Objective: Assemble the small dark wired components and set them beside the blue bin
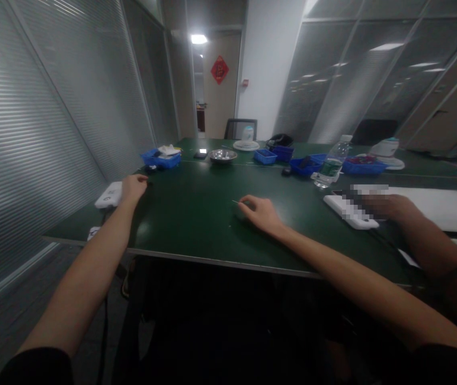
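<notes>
Over the middle of the green table (196, 214), my right hand (259, 213) is closed in a pinch on a thin light stick (235, 201), which points left from the fingertips. My left hand (133, 188) is at the table's left side, beside a white device (109, 195). Its fingers are drawn together, and a small dark thing (149, 184) shows at their tips, too small to name. A metal bowl (223, 155) stands farther back, between the two hands.
A blue tray (167, 161) and a phone (201, 154) lie back left. Several blue trays, a water bottle (330, 164) and a white power bank (350, 212) are on the right. Another person's hand (392, 207) reaches in there.
</notes>
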